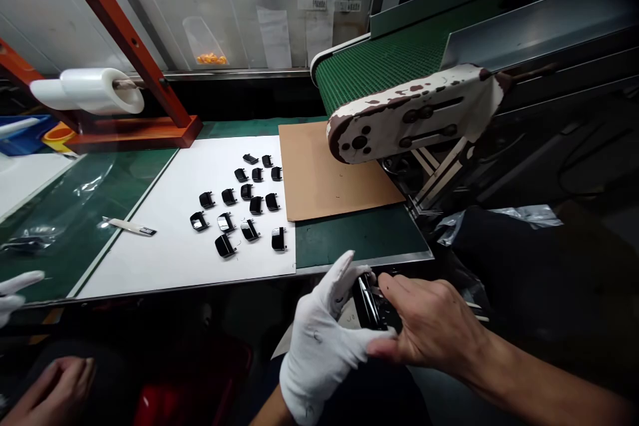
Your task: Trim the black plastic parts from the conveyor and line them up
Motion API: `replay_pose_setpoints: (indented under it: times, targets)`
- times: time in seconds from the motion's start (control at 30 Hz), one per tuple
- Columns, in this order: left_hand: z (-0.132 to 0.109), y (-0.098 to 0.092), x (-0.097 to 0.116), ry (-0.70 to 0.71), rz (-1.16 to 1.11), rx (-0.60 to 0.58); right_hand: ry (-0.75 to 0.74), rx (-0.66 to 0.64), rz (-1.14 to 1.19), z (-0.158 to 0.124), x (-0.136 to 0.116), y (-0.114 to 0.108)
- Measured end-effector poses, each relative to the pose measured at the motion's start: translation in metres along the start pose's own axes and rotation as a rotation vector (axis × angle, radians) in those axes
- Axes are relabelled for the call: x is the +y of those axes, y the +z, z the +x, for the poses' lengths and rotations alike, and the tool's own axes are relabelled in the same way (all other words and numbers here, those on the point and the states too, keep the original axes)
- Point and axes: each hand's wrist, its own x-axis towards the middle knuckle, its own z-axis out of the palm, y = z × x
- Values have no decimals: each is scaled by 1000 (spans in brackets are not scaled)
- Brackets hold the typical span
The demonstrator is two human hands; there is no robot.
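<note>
Low in front of the table edge, my left hand (319, 343) in a white glove is closed round a glossy black plastic part (368, 303). My bare right hand (432, 319) grips the same part from the right side, thumb and fingers at its edges. Much of the part is hidden between the two hands. Several small glossy black plastic pieces (249, 230) with little prongs lie spread over a white sheet (150, 259) on the table, beyond my left hand.
A brown cardboard sheet (334, 173) lies below the end of a green conveyor (384, 66). On the left are a utility knife (130, 226) and a film roll (102, 90) on a wooden stand. Another person's gloved hand (17, 289) and bare hand (57, 389) show at far left.
</note>
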Motion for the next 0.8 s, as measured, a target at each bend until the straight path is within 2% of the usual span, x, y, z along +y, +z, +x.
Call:
replay_pose_setpoints:
  times: [0.3, 0.43, 0.57, 0.67, 0.8]
  targets:
    - [2, 2, 5, -29, -45, 73, -31, 61, -33, 4, -2, 4]
    - [4, 2, 7, -61, -97, 110, -62, 49, -38, 2, -2, 6]
    - [6, 1, 8, -71, -168, 74, -82, 83, 13, 4, -4, 5]
    - [7, -1, 7, -25, -232, 15, -38, 179, 94, 7, -9, 4]
    - [6, -3, 6, 62, -273, -21, 116, 232, 229, 9, -16, -2]
